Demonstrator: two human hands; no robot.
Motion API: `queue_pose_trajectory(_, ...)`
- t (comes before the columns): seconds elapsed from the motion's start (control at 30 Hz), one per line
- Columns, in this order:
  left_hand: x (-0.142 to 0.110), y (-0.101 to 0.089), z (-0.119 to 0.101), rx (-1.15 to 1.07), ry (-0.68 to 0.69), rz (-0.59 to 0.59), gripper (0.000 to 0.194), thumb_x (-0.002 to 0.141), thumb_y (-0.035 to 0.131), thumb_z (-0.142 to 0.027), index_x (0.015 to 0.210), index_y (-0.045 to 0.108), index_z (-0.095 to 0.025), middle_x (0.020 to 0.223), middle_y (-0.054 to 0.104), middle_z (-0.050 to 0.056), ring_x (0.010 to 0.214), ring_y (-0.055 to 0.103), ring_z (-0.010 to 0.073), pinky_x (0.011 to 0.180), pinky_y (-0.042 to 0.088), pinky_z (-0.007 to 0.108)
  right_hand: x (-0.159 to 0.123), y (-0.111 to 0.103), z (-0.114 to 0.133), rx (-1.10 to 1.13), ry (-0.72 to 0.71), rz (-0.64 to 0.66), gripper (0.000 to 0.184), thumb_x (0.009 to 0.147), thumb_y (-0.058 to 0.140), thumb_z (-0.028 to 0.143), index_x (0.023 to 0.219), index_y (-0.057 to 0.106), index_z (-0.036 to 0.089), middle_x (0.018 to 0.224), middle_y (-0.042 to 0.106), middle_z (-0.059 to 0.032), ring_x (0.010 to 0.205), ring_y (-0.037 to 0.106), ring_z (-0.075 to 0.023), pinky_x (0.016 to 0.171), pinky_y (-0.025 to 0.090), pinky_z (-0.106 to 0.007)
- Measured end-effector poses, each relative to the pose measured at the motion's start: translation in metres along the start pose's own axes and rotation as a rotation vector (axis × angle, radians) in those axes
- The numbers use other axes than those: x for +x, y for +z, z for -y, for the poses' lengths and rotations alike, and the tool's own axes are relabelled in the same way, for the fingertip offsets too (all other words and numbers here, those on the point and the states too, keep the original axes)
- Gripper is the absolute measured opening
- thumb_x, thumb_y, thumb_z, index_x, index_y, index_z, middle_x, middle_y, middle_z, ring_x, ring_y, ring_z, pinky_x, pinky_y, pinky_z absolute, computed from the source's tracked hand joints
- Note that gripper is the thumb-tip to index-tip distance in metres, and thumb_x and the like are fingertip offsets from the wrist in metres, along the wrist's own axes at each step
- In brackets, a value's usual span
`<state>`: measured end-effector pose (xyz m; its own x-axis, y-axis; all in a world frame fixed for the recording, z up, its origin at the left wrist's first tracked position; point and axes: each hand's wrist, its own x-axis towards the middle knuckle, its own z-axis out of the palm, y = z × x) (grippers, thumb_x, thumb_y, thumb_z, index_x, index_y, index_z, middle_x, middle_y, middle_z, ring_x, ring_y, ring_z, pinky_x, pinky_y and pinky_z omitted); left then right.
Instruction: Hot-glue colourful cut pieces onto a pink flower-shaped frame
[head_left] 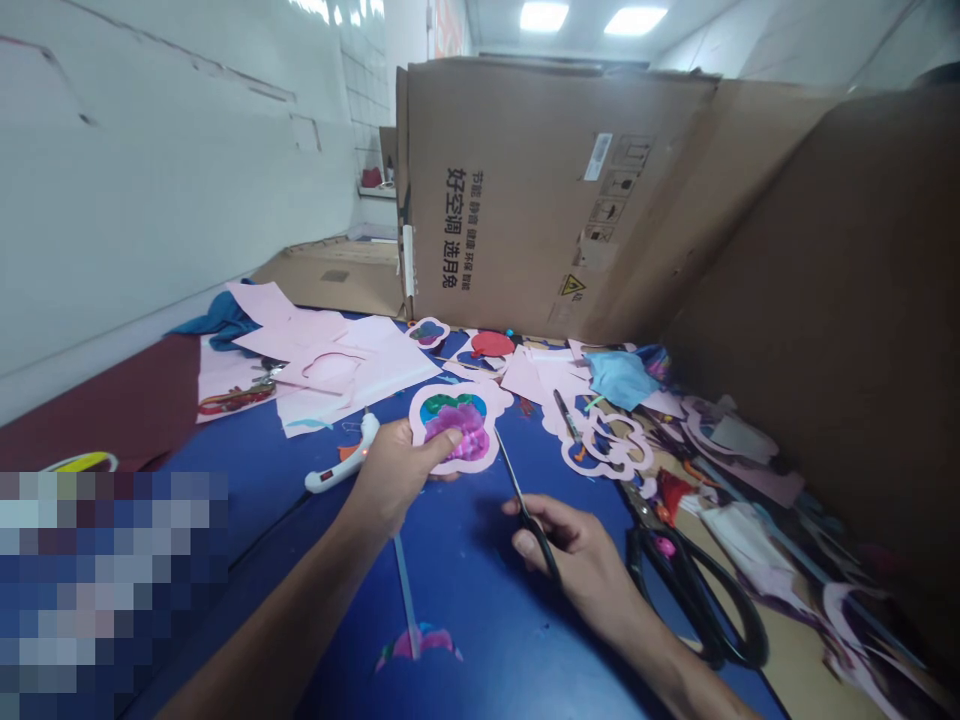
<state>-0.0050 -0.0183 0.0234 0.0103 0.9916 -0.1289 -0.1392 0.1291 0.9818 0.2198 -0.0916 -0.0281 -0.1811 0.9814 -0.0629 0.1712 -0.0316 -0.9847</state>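
My left hand pinches a pink paper cutout with a wavy outline, thumb on top. Its middle shows a shiny purple flower with green and blue parts. In my right hand are slim scissors with dark handles, the blade pointing up beside the cutout's right edge. Whether the blades are apart cannot be told. Left of my left hand lies a white glue gun, its cord running toward me. A narrow strip with a purple-green scrap lies on the blue table between my forearms.
Large black-handled scissors lie right of my right forearm. Pink paper sheets spread at the back left. Pink paper outlines, a pen and blue cloth lie at right. A cardboard box walls off the back.
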Motion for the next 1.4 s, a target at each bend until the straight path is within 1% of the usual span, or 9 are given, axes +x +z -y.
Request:
queue_pose_trajectory(0.2,0.0008,0.0002,0.0001,-0.011,-0.011,-0.002,0.05,0.067,0.1,-0.043,0.105,0.087,-0.013,0.101,0.086,0.015,0.09,0.082,0.0307,0.061,0.067,0.031,0.0001,-0.0002,-0.0034,-0.002,-0.011,-0.004,0.061,0.084,0.079,0.073,0.112,0.082,0.018,0.066,0.043,0.0047,0.065,0.039,-0.0153,0.063,0.033,-0.031)
queue_pose_trajectory(0.43,0.0016,0.0005,0.0016,-0.014,-0.008,-0.019,0.044,0.068,0.099,-0.038,0.102,0.088,-0.013,0.099,0.086,0.014,0.087,0.082,0.0299,0.06,0.067,0.032,-0.0005,0.0002,-0.0024,0.003,-0.009,0.001,0.059,0.085,0.079,0.071,0.112,0.082,0.018,0.065,0.042,0.0052,0.064,0.037,-0.0146,0.062,0.033,-0.03)
queue_pose_trajectory(0.6,0.0019,-0.0004,0.0019,-0.012,-0.018,-0.016,0.048,0.067,0.1,-0.042,0.104,0.087,-0.013,0.101,0.086,0.015,0.092,0.083,0.0319,0.061,0.068,0.032,-0.0006,0.0004,-0.0028,-0.006,-0.011,-0.017,0.059,0.086,0.079,0.071,0.111,0.081,0.018,0.064,0.043,0.0053,0.063,0.038,-0.0147,0.062,0.033,-0.03)
queue_pose_trajectory(0.73,0.0021,-0.0016,0.0025,-0.004,0.004,-0.006,0.053,0.067,0.1,-0.046,0.107,0.087,-0.013,0.103,0.086,0.015,0.096,0.083,0.0335,0.064,0.069,0.033,0.0001,0.0008,-0.0026,-0.002,-0.004,-0.031,0.059,0.085,0.079,0.071,0.11,0.081,0.018,0.064,0.044,0.0054,0.062,0.039,-0.0146,0.062,0.033,-0.03)
queue_pose_trajectory(0.83,0.0028,-0.0023,0.003,0.009,0.024,-0.007,0.058,0.067,0.1,-0.049,0.111,0.087,-0.013,0.107,0.086,0.015,0.098,0.083,0.0339,0.063,0.069,0.032,0.0016,0.0015,-0.0005,0.011,0.007,-0.059,0.059,0.084,0.079,0.07,0.111,0.08,0.017,0.063,0.046,0.0053,0.062,0.045,-0.0154,0.062,0.035,-0.03)
queue_pose_trajectory(0.97,0.0026,-0.0023,0.0021,0.005,0.025,-0.015,0.059,0.066,0.101,-0.05,0.11,0.087,-0.013,0.106,0.087,0.014,0.095,0.083,0.0325,0.062,0.067,0.029,0.004,0.0026,0.0031,0.041,0.027,-0.086,0.059,0.081,0.081,0.067,0.112,0.08,0.017,0.062,0.048,0.0058,0.06,0.051,-0.016,0.063,0.042,-0.03)
queue_pose_trajectory(1.13,-0.0001,-0.0025,-0.0002,0.001,0.023,0.005,0.061,0.066,0.101,-0.053,0.11,0.085,-0.013,0.108,0.086,0.014,0.097,0.083,0.0323,0.068,0.068,0.032,0.0052,0.0036,0.002,0.069,0.006,-0.144,0.056,0.079,0.084,0.064,0.111,0.081,0.018,0.064,0.052,0.0048,0.063,0.054,-0.0165,0.065,0.049,-0.03)
queue_pose_trajectory(1.27,-0.0007,-0.0029,-0.0004,-0.017,0.024,-0.004,0.062,0.064,0.102,-0.052,0.111,0.085,-0.014,0.112,0.086,0.015,0.102,0.082,0.0341,0.073,0.07,0.036,0.0053,0.0045,-0.0011,0.087,-0.012,-0.154,0.055,0.08,0.084,0.062,0.112,0.081,0.018,0.064,0.054,0.004,0.064,0.053,-0.0162,0.066,0.049,-0.03)
queue_pose_trajectory(1.4,-0.0003,-0.0027,-0.0015,-0.039,0.018,-0.011,0.064,0.062,0.104,-0.05,0.111,0.085,-0.014,0.112,0.086,0.016,0.102,0.082,0.0342,0.071,0.069,0.035,0.0062,0.005,-0.0026,0.088,-0.022,-0.148,0.056,0.082,0.084,0.063,0.114,0.081,0.017,0.065,0.056,0.0033,0.065,0.053,-0.0165,0.066,0.047,-0.031)
